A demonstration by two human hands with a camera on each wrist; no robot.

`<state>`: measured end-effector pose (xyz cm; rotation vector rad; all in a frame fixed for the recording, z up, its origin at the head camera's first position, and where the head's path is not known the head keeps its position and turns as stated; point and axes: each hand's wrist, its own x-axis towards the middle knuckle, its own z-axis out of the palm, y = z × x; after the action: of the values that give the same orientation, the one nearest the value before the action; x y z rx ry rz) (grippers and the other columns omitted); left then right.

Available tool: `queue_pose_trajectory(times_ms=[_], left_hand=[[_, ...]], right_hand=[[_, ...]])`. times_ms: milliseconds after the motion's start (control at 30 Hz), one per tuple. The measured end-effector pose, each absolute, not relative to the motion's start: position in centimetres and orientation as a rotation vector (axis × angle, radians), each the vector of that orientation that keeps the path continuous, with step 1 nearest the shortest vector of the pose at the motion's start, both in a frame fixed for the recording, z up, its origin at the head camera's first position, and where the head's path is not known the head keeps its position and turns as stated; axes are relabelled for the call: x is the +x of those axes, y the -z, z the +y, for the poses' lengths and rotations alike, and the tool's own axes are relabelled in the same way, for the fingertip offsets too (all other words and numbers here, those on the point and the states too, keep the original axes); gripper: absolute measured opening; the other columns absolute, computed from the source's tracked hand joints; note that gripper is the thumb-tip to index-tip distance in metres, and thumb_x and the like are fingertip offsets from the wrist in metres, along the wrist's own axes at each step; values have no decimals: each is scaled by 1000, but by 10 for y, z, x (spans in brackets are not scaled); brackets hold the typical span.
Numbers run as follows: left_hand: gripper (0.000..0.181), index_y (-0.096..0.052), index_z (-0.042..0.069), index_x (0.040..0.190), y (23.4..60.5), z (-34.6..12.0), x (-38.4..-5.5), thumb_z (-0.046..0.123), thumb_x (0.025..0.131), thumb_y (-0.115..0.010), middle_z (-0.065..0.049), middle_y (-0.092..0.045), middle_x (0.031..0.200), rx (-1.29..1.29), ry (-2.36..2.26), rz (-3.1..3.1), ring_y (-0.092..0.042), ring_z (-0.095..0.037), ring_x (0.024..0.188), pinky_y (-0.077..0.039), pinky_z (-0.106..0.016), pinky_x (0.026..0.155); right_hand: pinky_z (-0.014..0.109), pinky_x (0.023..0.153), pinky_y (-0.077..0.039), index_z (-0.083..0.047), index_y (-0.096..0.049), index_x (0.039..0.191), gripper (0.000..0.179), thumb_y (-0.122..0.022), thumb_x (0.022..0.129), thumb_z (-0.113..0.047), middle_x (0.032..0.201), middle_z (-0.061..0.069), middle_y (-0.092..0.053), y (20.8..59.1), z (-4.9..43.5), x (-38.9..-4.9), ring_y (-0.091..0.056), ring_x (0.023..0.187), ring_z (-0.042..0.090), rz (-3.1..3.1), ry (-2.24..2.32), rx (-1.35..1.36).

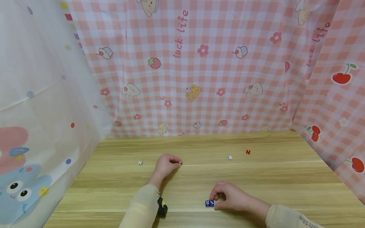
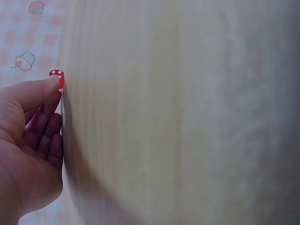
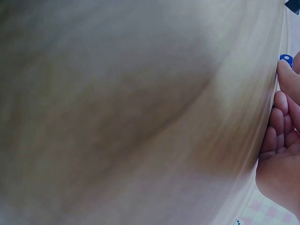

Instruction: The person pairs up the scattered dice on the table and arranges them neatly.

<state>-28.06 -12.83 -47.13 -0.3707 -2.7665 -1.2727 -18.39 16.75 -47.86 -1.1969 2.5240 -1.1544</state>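
While the wooden worktop (image 1: 182,145) meets checked cloth (image 1: 199,72) at its far edge, the right hand (image 1: 231,197) pinches a blue die (image 1: 212,204) near its front, just beside the second blue die (image 1: 207,204). Farther back, the left hand's (image 1: 166,165) grip pinches a red die (image 1: 180,162). Toward its far edge, rightward, are a white die (image 1: 230,158) and the loose red die (image 1: 248,152); leftward, another white die (image 1: 140,163), wood spanning between.
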Motion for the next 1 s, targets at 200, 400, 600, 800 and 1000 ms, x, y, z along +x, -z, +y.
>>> queue_pose_trajectory(times_ms=[200, 400, 600, 800, 1000], left_hand=[[10, -79, 6, 92, 471, -122, -278, 6, 82, -78, -2, -71, 90, -479, 1315, -2765, -64, -20, 89, -51, -39, 84], [10, -79, 7, 92, 471, -111, -275, 6, 82, -79, -2, -71, 91, -525, 1303, -2833, -63, -19, 90, -51, -36, 85], [10, -79, 8, 92, 467, -100, -269, 6, 82, -79, 0, -71, 90, -579, 1349, -2865, -62, -14, 88, -50, -34, 83], [12, -79, 6, 92, 470, -92, -267, 4, 80, -80, -1, -72, 89, -682, 1366, -2845, -63, -15, 87, -49, -32, 84], [12, -79, 8, 90, 473, -85, -265, 4, 79, -81, 2, -72, 87, -728, 1392, -2849, -63, -10, 84, -49, -28, 82]], right_hand=[[22, 71, -44, -22, -72, 91, 19, -86, 77, -21, 83, -16, -58, 479, 168, -184, -50, 81, 1, 2521, 1158, -1198], [22, 72, -43, -22, -72, 91, 18, -85, 78, -22, 83, -17, -57, 479, 167, -184, -50, 81, 1, 2520, 1148, -1187], [24, 73, -42, -23, -72, 91, 17, -84, 79, -21, 83, -17, -57, 478, 167, -184, -51, 81, 1, 2511, 1150, -1149], [23, 73, -43, -22, -72, 90, 17, -84, 79, -20, 83, -17, -57, 477, 167, -184, -51, 81, 1, 2510, 1148, -1142], [23, 72, -44, -22, -72, 91, 17, -84, 79, -19, 83, -17, -57, 478, 167, -185, -51, 81, 1, 2508, 1149, -1142]])
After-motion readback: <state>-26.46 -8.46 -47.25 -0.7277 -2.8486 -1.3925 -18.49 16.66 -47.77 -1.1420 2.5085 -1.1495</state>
